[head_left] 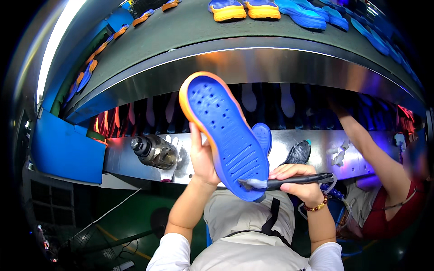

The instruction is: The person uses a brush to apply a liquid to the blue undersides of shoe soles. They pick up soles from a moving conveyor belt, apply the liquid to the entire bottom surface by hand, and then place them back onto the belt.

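Note:
My left hand [202,159] grips a shoe sole [228,135] by its left edge, tilted up in front of me. The sole's inner face is blue, with small holes in the wider upper part and grooves lower down, and an orange rim runs round it. My right hand [302,181] is closed round a brush [312,179] with a black handle. White, wet-looking stuff coats the brush's tip, which rests on the sole's lower rounded end. Behind the held sole, a second blue sole [262,137] shows in part on the metal shelf.
A dark bottle [153,151] stands on the metal shelf [118,156], beside a white glove [172,151]. A black shoe-shaped piece [298,152] lies farther right. Soles [262,10] sit on the green conveyor belt [181,29]. At right, another person's arm [373,140] reaches under the belt.

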`<action>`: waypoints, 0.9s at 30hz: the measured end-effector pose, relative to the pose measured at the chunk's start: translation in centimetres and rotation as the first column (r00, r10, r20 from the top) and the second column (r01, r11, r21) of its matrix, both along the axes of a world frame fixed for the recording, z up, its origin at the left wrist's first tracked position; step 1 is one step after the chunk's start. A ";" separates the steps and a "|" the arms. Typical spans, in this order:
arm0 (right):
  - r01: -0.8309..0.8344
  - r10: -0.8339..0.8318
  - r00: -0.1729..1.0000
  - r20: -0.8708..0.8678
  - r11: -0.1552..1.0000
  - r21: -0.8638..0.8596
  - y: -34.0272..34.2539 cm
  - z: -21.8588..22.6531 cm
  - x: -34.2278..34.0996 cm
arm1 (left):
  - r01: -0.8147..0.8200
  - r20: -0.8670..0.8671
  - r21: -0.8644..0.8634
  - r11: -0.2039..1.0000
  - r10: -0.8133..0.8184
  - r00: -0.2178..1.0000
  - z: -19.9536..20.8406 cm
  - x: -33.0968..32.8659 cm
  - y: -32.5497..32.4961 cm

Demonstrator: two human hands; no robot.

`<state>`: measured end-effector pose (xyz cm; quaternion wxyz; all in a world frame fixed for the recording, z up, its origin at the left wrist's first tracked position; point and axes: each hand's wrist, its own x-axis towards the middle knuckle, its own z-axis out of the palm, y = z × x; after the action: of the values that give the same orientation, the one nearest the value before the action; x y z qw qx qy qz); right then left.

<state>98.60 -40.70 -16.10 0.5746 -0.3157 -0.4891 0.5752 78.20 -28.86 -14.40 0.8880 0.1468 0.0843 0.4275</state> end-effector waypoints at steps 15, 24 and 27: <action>-0.049 -0.039 0.959 0.280 0.952 0.302 0.0 2.8 -2.3 | -0.029 0.034 0.152 0.988 0.024 0.999 -1.0 1.5 -2.4; -0.013 -0.152 0.894 0.421 0.931 0.364 1.4 4.1 -0.3 | 0.037 0.039 0.231 0.972 -0.047 0.998 0.2 1.7 -1.4; -0.164 -0.084 0.840 0.535 0.902 0.399 0.8 4.3 -1.6 | 0.226 0.128 0.091 0.970 -0.236 0.963 -0.3 0.8 -0.4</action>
<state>97.01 -39.85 -11.76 0.4561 -0.3199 -0.7519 0.3527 79.04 -29.29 -14.72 0.9294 0.1590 -0.0112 0.3329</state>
